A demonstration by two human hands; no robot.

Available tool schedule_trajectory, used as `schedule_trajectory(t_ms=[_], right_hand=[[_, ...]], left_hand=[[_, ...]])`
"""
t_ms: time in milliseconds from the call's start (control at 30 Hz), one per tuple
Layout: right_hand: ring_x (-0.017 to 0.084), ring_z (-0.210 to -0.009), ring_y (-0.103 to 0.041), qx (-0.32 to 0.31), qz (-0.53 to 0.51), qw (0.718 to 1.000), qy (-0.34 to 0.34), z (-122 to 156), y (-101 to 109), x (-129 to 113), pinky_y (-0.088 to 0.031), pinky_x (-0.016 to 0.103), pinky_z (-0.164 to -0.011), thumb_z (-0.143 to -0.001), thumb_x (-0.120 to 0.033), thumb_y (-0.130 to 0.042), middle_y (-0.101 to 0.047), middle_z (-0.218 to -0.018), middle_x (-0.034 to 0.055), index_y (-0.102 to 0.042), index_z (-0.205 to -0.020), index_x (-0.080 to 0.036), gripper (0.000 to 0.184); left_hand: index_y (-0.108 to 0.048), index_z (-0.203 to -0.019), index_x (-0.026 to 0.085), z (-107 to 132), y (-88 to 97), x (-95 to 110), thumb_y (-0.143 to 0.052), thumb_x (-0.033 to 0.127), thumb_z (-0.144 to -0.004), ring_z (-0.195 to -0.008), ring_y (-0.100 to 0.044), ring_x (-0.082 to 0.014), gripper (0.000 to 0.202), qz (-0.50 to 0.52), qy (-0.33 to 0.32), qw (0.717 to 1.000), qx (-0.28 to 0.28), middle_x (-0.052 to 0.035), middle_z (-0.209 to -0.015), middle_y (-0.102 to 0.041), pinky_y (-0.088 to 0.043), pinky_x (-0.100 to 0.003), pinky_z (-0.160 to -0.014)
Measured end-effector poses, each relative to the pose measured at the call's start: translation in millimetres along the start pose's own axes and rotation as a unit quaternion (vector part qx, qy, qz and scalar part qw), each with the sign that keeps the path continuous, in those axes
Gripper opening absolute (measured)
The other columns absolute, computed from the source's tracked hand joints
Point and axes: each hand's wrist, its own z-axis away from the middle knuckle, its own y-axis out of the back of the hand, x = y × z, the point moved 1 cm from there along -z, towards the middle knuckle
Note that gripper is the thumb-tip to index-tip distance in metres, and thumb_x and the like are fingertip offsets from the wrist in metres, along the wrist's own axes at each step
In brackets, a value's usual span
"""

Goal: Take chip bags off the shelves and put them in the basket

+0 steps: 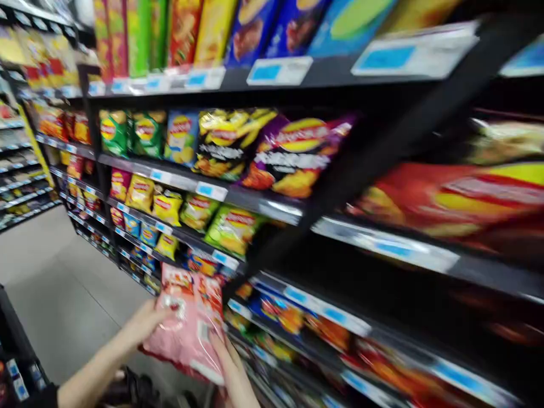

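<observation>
Low in front of me is a pink chip bag (187,331) with red and white printing and a barcode patch, held tilted in the air beside the shelves. My left hand (147,324) grips its left side, thumb lying over the front. At the lower right edge, my right hand (224,357) is closed on the same bag, with fingers partly hidden behind it. Just beyond the bag's top edge is a shelf with blue and orange snack packs (202,263).
A long black shelf rack (280,207) with price tags runs along my right. It carries purple (297,153), black-yellow (229,141) and green (114,133) chip bags. A slanted dark post (374,147) crosses the view. Grey floor (85,283) lies left, with another shelf (25,164) beyond.
</observation>
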Motion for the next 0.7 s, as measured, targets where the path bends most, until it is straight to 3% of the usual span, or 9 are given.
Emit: schedule_trajectory(t_ms=[33, 100, 200, 333, 400, 467, 567, 633, 700], right_hand=[[0.027, -0.121, -0.045, 0.037, -0.024, 0.998, -0.033, 4, 4, 5, -0.038, 0.044, -0.1, -0.077, -0.047, -0.057, -0.052, -0.129, 0.0073, -0.052, -0.118, -0.023, 0.048], [0.028, -0.121, -0.046, 0.047, -0.051, 0.997, -0.038, 7, 7, 11, -0.036, 0.042, -0.101, -0.073, -0.049, -0.061, -0.054, -0.128, 0.0062, -0.054, -0.118, -0.022, 0.053], [0.027, -0.118, -0.048, 0.039, -0.041, 0.998, 0.029, 7, 9, 8, -0.035, 0.041, -0.102, -0.07, -0.051, -0.062, -0.058, -0.124, 0.006, -0.053, -0.118, -0.022, 0.056], [0.024, -0.12, -0.046, -0.027, -0.03, 0.989, 0.139, 22, 17, 0, -0.033, 0.036, -0.103, -0.065, -0.046, -0.071, -0.052, -0.13, 0.0048, -0.044, -0.125, -0.023, 0.07], [0.024, -0.12, -0.046, -0.07, -0.027, 0.983, 0.165, 31, 25, 4, -0.035, 0.036, -0.101, -0.063, -0.042, -0.073, -0.05, -0.131, 0.0054, -0.039, -0.128, -0.023, 0.076], [0.024, -0.118, -0.047, -0.058, -0.016, 0.983, 0.171, 38, 40, 18, -0.036, 0.038, -0.101, -0.065, -0.041, -0.073, -0.051, -0.13, 0.0068, -0.039, -0.129, -0.021, 0.075], [0.024, -0.115, -0.05, 0.1, 0.02, 0.989, 0.11, 45, 79, 66, -0.037, 0.037, -0.099, -0.064, -0.038, -0.072, -0.054, -0.127, 0.0064, -0.043, -0.125, -0.02, 0.07], [0.024, -0.111, -0.053, 0.247, 0.048, 0.968, 0.02, 54, 117, 112, -0.04, 0.036, -0.097, -0.064, -0.033, -0.072, -0.057, -0.123, 0.0057, -0.045, -0.122, -0.02, 0.065], [0.025, -0.105, -0.056, 0.351, 0.058, 0.932, -0.062, 65, 159, 159, -0.041, 0.04, -0.094, -0.071, -0.026, -0.064, -0.06, -0.116, 0.0106, -0.044, -0.12, -0.016, 0.054]], left_hand=[[-0.069, -0.081, 0.01, -3, 1.3, -3, -0.066, 0.042, -0.063, -0.078, -0.065, -0.0256, 0.037, -0.007, 0.015, 1.0, -0.006, -0.0056, -0.078, -0.073, -0.049, -0.032, -0.072], [-0.067, -0.088, 0.01, -8, 2.7, -7, -0.065, 0.043, -0.066, -0.082, -0.065, -0.025, 0.039, -0.015, 0.031, 0.999, -0.027, -0.0069, -0.087, -0.073, -0.049, -0.03, -0.073], [-0.062, -0.099, 0.011, -11, 3.1, -6, -0.066, 0.045, -0.065, -0.093, -0.063, -0.0271, 0.049, -0.026, 0.027, 0.998, -0.054, -0.01, -0.1, -0.07, -0.048, -0.031, -0.079], [-0.056, -0.104, 0.012, -11, 5.7, -7, -0.077, 0.045, -0.048, -0.098, -0.061, -0.0325, 0.068, -0.062, -0.021, 0.995, -0.07, -0.0123, -0.105, -0.069, -0.049, -0.036, -0.083], [-0.054, -0.105, 0.013, -16, 3.5, -11, -0.079, 0.045, -0.044, -0.1, -0.06, -0.0343, 0.074, -0.1, -0.022, 0.99, -0.102, -0.0133, -0.107, -0.068, -0.049, -0.039, -0.085], [-0.051, -0.11, 0.013, -23, -3.9, -18, -0.077, 0.047, -0.047, -0.103, -0.058, -0.0349, 0.077, -0.151, -0.009, 0.976, -0.155, -0.0153, -0.114, -0.064, -0.049, -0.041, -0.087], [-0.041, -0.126, 0.017, -33, -15.6, -34, -0.066, 0.05, -0.064, -0.115, -0.051, -0.032, 0.074, -0.258, 0.005, 0.94, -0.224, -0.0148, -0.133, -0.049, -0.045, -0.042, -0.093], [-0.037, -0.13, 0.022, -41, -15.7, -51, -0.058, 0.049, -0.073, -0.119, -0.048, -0.0297, 0.067, -0.33, 0.015, 0.911, -0.247, -0.0118, -0.138, -0.043, -0.041, -0.043, -0.097], [-0.044, -0.125, 0.024, -50, -9.4, -72, -0.055, 0.052, -0.074, -0.118, -0.049, -0.03, 0.06, -0.369, 0.05, 0.888, -0.268, -0.0105, -0.136, -0.047, -0.041, -0.045, -0.098]])
